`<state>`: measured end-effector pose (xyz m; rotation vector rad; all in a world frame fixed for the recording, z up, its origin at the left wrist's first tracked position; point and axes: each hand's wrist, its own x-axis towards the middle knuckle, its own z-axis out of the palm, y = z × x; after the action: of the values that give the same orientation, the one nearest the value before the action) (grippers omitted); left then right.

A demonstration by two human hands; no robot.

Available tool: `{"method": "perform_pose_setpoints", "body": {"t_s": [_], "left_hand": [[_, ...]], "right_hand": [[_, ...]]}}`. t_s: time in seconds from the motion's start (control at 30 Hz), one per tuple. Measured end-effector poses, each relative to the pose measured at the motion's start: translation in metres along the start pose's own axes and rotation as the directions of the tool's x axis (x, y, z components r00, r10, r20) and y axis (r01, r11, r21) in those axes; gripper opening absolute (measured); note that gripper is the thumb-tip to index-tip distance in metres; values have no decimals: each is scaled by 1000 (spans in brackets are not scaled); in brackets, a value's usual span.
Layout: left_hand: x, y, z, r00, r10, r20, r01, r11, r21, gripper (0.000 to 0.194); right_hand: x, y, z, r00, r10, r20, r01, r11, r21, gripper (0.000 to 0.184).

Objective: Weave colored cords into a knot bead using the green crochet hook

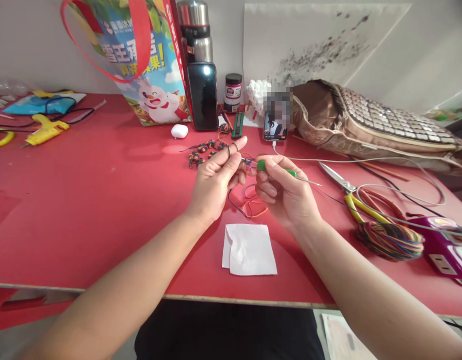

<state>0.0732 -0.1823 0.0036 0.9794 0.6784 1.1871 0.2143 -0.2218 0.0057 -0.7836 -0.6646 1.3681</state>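
We find left hand point(216, 174) pinching small multicoloured crochet piece point(248, 164), cord point(234, 147) looped round extended index finger; right hand point(285, 187) grasps green-handled crochet hook point(261, 165), tip at piece, over tabletop point(103, 200). We advise even cord tension, piece pinched close to hook, gentle turns.

The carrier bag point(159, 97) bears Chinese characters, "雪王" and "果!" among them, its handle point(139, 42) covering some.
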Motion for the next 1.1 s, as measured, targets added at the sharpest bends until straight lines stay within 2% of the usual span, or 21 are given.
{"method": "perform_pose_setpoints", "body": {"t_s": [0.4,0.67,0.8,0.93,1.1], "left_hand": [[2,0,-3,999,16,33,-18,997,80,41],[1,3,-6,997,76,13,-76,961,265,46],[-1,6,-4,998,54,34,-62,949,309,52],[-3,9,-2,999,15,41,-26,964,266,55],[-1,9,-3,995,-76,58,69,991,112,59]], "right_hand": [[-1,2,-1,999,-51,-4,51,995,-88,20],[-1,3,-1,998,-70,-8,69,992,-104,20],[-1,2,-1,997,-75,2,75,991,-110,19],[-1,2,-1,997,-73,-4,72,992,-106,21],[-2,1,0,998,-58,0,58,994,-90,23]]}}
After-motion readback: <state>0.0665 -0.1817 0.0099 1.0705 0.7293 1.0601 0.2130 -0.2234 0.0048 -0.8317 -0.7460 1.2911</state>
